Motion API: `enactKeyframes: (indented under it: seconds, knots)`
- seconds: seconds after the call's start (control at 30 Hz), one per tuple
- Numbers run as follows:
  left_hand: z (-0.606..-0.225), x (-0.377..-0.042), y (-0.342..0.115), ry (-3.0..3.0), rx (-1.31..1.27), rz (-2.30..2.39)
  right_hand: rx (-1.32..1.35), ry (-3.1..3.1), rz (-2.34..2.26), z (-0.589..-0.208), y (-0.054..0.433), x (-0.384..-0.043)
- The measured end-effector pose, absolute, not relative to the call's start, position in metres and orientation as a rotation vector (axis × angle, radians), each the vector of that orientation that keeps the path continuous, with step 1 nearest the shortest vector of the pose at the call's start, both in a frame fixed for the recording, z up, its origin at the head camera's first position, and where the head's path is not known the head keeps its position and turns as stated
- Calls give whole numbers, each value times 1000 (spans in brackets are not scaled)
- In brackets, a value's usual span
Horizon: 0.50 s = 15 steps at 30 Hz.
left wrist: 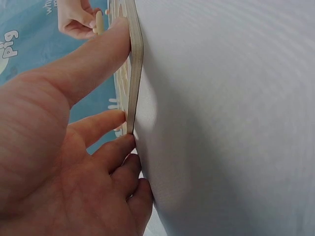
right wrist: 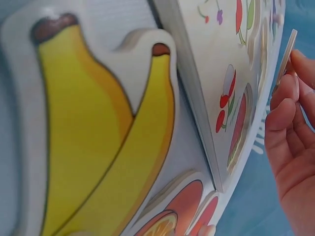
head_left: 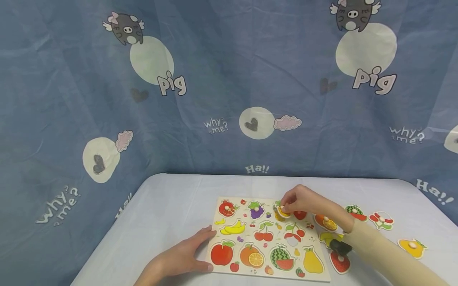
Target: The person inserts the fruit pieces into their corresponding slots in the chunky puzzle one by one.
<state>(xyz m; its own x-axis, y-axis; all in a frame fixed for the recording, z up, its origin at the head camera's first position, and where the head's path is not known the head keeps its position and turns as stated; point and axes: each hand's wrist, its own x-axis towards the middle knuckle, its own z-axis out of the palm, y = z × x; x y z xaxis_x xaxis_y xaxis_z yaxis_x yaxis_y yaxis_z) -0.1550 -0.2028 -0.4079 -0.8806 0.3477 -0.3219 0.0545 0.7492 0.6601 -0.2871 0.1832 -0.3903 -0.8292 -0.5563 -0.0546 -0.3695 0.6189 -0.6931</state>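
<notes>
In the head view, my right hand [head_left: 298, 200] pinches a yellow fruit puzzle piece [head_left: 284, 213] by its small wooden knob, close over the far right part of the fruit puzzle board [head_left: 250, 238]. The right wrist view shows this piece tilted nearly edge-on, and the fingers hide much of its picture. My left hand [head_left: 182, 252] rests at the board's left side, fingers spread, thumb and fingertips touching its edge [left wrist: 135, 73]. Pomegranate [head_left: 226, 208] and grape [head_left: 256, 210] pieces, both with knobs, sit in the board's far row.
Loose knobbed pieces lie right of the board: an orange [head_left: 326, 222], a watermelon [head_left: 356, 213], cherries [head_left: 381, 220], a pear [head_left: 412, 248], bananas [right wrist: 93, 123] and a red fruit [head_left: 340, 263]. A black wrist camera [head_left: 340, 247] overlaps some of them. Blue printed cloth [head_left: 222, 155] hangs behind the white table.
</notes>
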Motion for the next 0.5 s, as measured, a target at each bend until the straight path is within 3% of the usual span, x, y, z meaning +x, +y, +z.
enactKeyframes:
  seconds: [0.5]
  knots:
    - [-408,-155,-206,2515,303,931,-746,2624,-939,-396,172,-293]
